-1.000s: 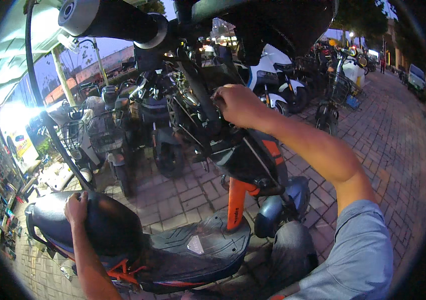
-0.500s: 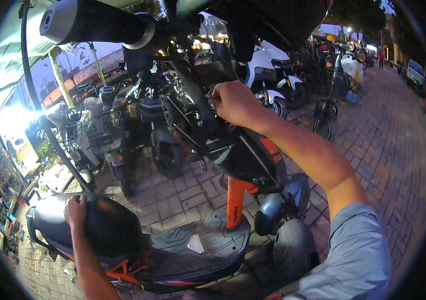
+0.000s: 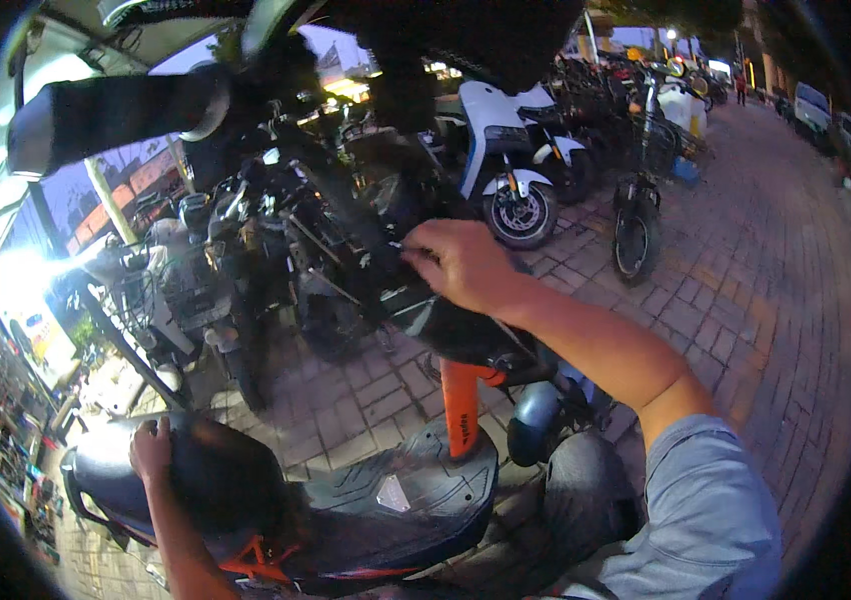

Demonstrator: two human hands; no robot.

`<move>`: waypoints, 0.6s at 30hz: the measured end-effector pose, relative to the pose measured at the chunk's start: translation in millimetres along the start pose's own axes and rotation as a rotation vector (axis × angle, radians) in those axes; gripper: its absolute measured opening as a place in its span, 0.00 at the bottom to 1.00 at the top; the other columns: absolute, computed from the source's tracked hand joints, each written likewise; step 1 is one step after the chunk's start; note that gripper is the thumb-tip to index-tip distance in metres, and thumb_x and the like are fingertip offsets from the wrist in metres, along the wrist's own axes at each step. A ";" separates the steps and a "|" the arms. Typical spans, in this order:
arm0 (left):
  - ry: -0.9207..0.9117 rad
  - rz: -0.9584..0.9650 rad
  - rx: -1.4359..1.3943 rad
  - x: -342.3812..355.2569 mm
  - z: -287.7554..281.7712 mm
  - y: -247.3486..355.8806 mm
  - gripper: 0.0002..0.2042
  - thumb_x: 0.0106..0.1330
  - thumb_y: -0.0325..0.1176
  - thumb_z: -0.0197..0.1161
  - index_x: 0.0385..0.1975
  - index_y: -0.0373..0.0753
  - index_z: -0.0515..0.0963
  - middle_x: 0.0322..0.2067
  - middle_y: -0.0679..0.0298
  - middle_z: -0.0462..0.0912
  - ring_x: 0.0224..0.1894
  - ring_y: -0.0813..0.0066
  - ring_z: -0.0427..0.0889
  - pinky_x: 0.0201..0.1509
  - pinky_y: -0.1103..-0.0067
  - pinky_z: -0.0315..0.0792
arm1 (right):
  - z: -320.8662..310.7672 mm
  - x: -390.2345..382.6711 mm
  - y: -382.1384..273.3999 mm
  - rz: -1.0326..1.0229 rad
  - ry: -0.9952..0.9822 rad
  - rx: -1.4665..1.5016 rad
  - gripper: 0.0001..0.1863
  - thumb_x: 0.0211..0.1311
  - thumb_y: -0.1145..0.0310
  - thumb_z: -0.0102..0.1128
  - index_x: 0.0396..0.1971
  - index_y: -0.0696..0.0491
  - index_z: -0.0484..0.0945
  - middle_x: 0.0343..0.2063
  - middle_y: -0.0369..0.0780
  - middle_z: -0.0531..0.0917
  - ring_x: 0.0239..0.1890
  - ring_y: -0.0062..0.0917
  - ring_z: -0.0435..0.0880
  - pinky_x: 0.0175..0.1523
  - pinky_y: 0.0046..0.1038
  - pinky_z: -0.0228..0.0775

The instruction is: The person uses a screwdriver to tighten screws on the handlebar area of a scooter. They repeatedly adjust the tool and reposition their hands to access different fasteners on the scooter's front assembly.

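Note:
My left hand (image 3: 153, 452) lies on the black seat (image 3: 221, 465) of a scooter, its fingers resting apart on the top. My right hand (image 3: 456, 262) reaches forward to the black front column (image 3: 386, 240) of this scooter, thumb and fingers pinched together. A small bright tip shows at the fingers, but what they hold is too small and dark to name. Below that hand stands an orange front panel (image 3: 462, 405), rising from the dark footboard (image 3: 396, 490). A black handlebar grip (image 3: 111, 122) crosses the upper left, close to the camera.
A white scooter (image 3: 491, 140) and a bicycle-like vehicle (image 3: 636, 220) are parked ahead on the brick paving (image 3: 716, 330). More two-wheelers with wire baskets (image 3: 196, 280) stand at the left. A bright lamp (image 3: 26, 270) glares there. Far off, a person (image 3: 742, 88) stands on the walkway.
My right hand has shifted down and slightly left in the view, still pinched at the front column. The handlebar grip appears farther left and lower. My left hand stays on the seat.

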State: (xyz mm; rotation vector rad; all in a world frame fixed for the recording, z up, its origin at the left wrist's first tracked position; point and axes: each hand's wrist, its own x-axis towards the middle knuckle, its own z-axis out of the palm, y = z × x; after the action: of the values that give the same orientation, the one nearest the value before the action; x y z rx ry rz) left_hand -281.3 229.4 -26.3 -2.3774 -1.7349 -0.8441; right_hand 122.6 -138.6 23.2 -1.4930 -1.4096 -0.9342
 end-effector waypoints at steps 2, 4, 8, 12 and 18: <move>0.015 0.015 -0.008 2.0 3.2 -8.1 0.25 0.62 0.54 0.57 0.43 0.36 0.82 0.43 0.48 0.82 0.47 0.49 0.80 0.53 0.62 0.71 | 2.6 -6.5 0.2 -0.085 0.060 -0.033 0.06 0.48 0.74 0.66 0.28 0.52 0.80 0.26 0.40 0.81 0.33 0.38 0.82 0.37 0.36 0.74; -0.006 -0.007 0.017 2.7 0.8 -8.8 0.25 0.62 0.54 0.57 0.44 0.35 0.81 0.43 0.48 0.82 0.47 0.49 0.80 0.52 0.61 0.71 | 7.9 -10.9 4.1 -0.089 0.092 -0.038 0.07 0.47 0.75 0.66 0.29 0.52 0.80 0.28 0.40 0.82 0.33 0.38 0.82 0.38 0.36 0.74; 0.023 0.026 0.057 4.0 2.3 -7.0 0.24 0.63 0.52 0.58 0.43 0.35 0.81 0.41 0.48 0.83 0.45 0.49 0.80 0.50 0.61 0.72 | 9.9 -15.0 9.4 -0.184 0.071 -0.072 0.07 0.45 0.73 0.61 0.28 0.53 0.77 0.28 0.39 0.80 0.34 0.36 0.81 0.42 0.35 0.74; -0.015 0.052 0.053 8.3 2.6 -14.6 0.25 0.63 0.52 0.58 0.42 0.32 0.81 0.41 0.47 0.83 0.44 0.48 0.81 0.48 0.61 0.72 | 10.6 -16.3 12.8 -0.277 0.113 -0.105 0.07 0.44 0.71 0.59 0.26 0.53 0.75 0.25 0.39 0.78 0.32 0.33 0.80 0.43 0.33 0.72; -0.012 0.042 0.054 7.0 -0.3 -3.5 0.26 0.62 0.52 0.59 0.42 0.30 0.80 0.39 0.45 0.83 0.45 0.47 0.81 0.50 0.62 0.71 | 9.6 -18.6 13.5 -0.252 0.086 -0.108 0.05 0.47 0.70 0.57 0.26 0.54 0.76 0.24 0.38 0.77 0.31 0.32 0.79 0.42 0.33 0.71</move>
State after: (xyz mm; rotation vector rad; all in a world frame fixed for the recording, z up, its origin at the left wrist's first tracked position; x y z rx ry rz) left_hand -283.1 236.6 -23.6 -2.3805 -1.6838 -0.7686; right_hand 134.2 -136.2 1.2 -1.3551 -1.5276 -1.2328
